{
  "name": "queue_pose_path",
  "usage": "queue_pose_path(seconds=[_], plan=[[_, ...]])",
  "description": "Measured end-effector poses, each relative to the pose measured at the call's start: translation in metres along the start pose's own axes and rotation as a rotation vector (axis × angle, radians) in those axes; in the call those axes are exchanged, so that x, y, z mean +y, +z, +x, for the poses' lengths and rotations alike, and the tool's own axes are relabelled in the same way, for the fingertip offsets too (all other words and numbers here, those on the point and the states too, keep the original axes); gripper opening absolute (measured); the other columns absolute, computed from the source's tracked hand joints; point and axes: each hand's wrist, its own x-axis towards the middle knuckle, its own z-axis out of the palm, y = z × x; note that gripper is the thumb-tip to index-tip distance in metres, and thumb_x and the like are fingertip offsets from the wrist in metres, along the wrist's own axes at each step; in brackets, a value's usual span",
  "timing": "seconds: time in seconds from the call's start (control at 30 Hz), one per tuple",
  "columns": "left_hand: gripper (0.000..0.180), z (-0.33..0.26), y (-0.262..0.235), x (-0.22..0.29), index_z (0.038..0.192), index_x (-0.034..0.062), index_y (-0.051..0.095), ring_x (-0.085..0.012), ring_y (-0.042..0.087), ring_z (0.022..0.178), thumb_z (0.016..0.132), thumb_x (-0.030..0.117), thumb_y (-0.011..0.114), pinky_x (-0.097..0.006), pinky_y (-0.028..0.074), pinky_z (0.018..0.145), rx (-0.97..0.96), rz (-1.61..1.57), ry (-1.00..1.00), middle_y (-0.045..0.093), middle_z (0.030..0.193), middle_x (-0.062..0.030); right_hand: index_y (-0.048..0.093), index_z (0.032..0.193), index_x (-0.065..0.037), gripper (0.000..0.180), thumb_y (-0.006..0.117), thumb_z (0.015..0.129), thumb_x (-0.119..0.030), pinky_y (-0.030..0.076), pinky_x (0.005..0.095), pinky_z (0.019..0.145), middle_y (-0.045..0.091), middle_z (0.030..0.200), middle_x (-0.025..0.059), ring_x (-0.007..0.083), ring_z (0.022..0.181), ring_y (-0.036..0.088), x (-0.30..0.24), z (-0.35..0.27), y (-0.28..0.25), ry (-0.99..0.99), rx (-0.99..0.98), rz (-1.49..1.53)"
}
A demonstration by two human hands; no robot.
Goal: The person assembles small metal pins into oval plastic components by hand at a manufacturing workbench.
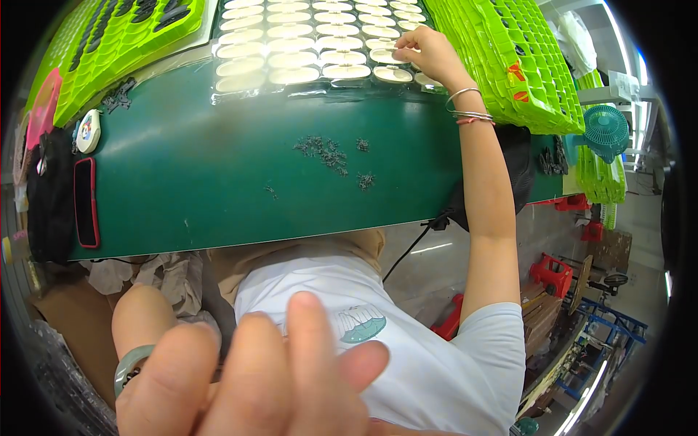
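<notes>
My right hand point(427, 55) reaches far across the green mat point(218, 189) to a clear sheet of white oval pieces point(305, 43). Its curled fingers pinch one white oval piece point(385, 55) near the sheet's right edge. Thin bangles point(469, 110) ring that wrist. My left hand point(254, 378) is raised close to the camera at the bottom, large and blurred, fingers side by side, with a pale green bangle point(129, 367) on the wrist. Nothing shows in it. A scatter of small dark parts point(329, 152) lies mid-mat, between the two hands.
Stacks of bright green moulded trays stand at the right point(509, 58) and the back left point(109, 33). A phone in a red case point(86, 202), a white oval gadget point(89, 131) and a black bag point(45, 196) lie at the mat's left end. A teal fan point(605, 131) stands at the right.
</notes>
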Motion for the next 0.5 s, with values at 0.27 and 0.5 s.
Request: queue_pose_path(seconds=[0.27,0.5], plan=[[0.036,-0.040,-0.012,0.019,0.071,0.0002,0.067,-0.0160,0.062,0.067,0.096,0.025,0.063,-0.025,0.046,0.051,-0.032,0.028,-0.199,0.073,0.084,-0.0062,0.072,0.097,-0.006,0.019,0.073,0.081,-0.017,0.052,0.0345,0.075,0.068,0.085,0.0123,0.0237,0.081,0.066,0.001,0.022,0.004,-0.033,-0.008,0.103],[0.017,-0.109,0.105,-0.023,0.084,0.0009,0.060,-0.0317,0.060,0.071,0.078,0.010,0.073,-0.039,0.048,0.062,-0.252,-0.377,-0.820,0.062,0.084,-0.0114,0.070,0.092,-0.006,0.017,0.070,0.078,-0.016,0.053,0.0391,0.076,0.070,0.086,0.0135,0.0296,0.080,0.068,0.012,0.019,0.013,-0.029,0.029,-0.009]])
